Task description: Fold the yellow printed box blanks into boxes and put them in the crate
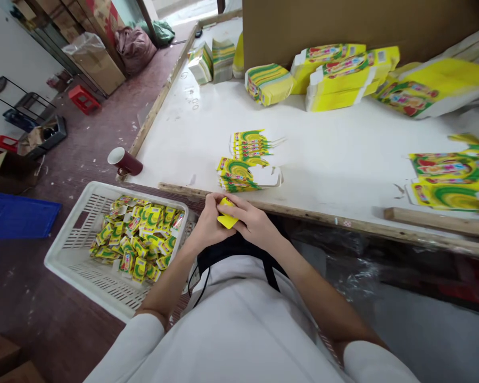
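Observation:
Between my two hands, close to my body at the table's front edge, is a small yellow carton (226, 214). My left hand (209, 226) is closed around its left side. My right hand (252, 219) grips it from the right, fingers over its face. Just beyond my hands, a pile of flat printed cartons (239, 173) lies on the white table (323, 154), with a fanned row of more flat cartons (250, 142) behind it. On my left, a white plastic basket (69, 231) holds many small folded yellow-green cartons (139, 234).
A maroon mug (125, 161) stands at the table's left corner. Stacks of flat yellow cartons (343, 74) line the back, against a brown cardboard sheet (363, 26). More flat cartons (451, 178) and a wooden bar (443, 222) lie at right. A red stool (83, 99) stands on the floor.

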A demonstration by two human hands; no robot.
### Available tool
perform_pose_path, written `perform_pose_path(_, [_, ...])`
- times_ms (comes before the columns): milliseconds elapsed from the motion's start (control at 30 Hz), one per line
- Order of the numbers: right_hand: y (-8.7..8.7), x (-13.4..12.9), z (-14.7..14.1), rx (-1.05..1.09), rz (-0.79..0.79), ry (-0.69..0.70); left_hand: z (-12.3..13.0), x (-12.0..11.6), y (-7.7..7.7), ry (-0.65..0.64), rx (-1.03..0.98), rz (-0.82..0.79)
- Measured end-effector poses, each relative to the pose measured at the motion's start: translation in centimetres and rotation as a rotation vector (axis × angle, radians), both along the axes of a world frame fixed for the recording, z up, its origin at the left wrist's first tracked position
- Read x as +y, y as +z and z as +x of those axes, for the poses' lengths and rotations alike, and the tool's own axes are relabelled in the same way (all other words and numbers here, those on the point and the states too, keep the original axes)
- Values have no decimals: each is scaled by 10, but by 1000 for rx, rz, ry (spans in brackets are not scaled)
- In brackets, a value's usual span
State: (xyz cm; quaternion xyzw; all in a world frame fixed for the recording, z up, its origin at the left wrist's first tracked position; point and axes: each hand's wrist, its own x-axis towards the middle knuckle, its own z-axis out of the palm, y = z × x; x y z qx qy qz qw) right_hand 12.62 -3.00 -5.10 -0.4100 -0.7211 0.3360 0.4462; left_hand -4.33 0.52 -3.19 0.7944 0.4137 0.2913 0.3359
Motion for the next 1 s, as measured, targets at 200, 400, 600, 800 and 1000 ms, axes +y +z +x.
perform_pose_path(200, [16,5,25,-123,-66,165,-6,-2,22,-32,167,40])
perform_pose_path(400, [8,7,24,-99,-137,150,-5,-2,22,-88,279,76])
perform_pose_path(600, [-13,4,-4,9,-95,19,-14,3,14,-118,328,131])
perform_pose_path(800, [-7,46,31,-153,-31,-431,-93,6,30,199,652,33])
perform_pose_path(1000, [-21,77,44,-588,-129,-491,-166,1,13,329,934,-47])
